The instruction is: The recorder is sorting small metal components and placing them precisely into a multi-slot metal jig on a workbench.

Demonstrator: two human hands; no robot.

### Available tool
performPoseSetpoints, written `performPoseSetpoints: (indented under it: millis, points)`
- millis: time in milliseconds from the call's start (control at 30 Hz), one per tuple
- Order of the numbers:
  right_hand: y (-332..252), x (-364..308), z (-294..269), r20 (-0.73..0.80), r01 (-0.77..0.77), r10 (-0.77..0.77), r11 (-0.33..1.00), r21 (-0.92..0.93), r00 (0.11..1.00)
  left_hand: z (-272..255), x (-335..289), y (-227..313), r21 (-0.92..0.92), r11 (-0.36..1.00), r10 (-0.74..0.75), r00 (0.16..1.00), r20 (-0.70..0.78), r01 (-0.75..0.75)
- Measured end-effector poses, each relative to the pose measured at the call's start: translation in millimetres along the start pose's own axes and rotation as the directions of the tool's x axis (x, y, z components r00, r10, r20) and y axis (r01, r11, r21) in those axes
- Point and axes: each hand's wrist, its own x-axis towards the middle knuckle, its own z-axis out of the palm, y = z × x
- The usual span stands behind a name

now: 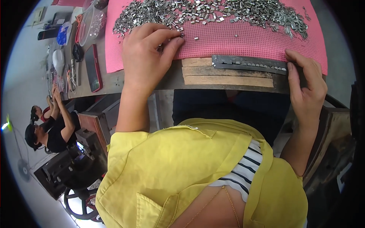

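My left hand (146, 51) is over the pink mesh mat (213, 45), thumb and forefinger closed on a small metal piece (182, 35). More small pieces seem to sit under its curled fingers, partly hidden. A long dark metal bar (247, 64) lies across wooden strips (228, 79) at the table's near edge. Small shiny pieces sit in a row along its right part. My right hand (308, 81) is at the bar's right end, thumb tip close against it and forefinger apart on the mat. Whether the thumb presses on the bar, I cannot tell.
A wide heap of small silvery metal pieces (205, 13) covers the mat's far side. To the left are a red-edged phone (93, 68), a white computer mouse (58, 60) and a clear plastic bag (93, 24). Two people (53, 131) sit farther left, beyond a dark machine (81, 161).
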Motion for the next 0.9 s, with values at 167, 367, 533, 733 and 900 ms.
performPoseSetpoints:
  millis: [167, 367, 533, 733, 900]
  points:
    - [-3, 5, 0, -0.026, 0.015, -0.016, 0.999, -0.031, 1.0, -2, 6, 4, 0.099, 0.994, -0.045, 0.999, 0.015, 0.044]
    - [6, -4, -10, -0.078, -0.028, 0.023, 0.997, -0.067, 0.997, -6, 9, 8, 0.176, 0.982, -0.091, 0.99, 0.106, 0.071]
    - [14, -9, -12, -0.118, -0.059, 0.048, 0.995, -0.085, 0.992, -10, 7, 15, 0.192, 0.977, -0.129, 0.979, 0.161, 0.097]
    - [16, -7, -12, -0.116, -0.07, 0.059, 0.993, -0.093, 0.992, -6, 6, 15, 0.235, 0.968, -0.125, 0.982, 0.143, 0.089]
    - [17, -1, -14, -0.106, -0.049, 0.037, 0.992, -0.12, 0.994, -1, 7, 14, 0.296, 0.954, -0.081, 0.994, 0.072, 0.057]
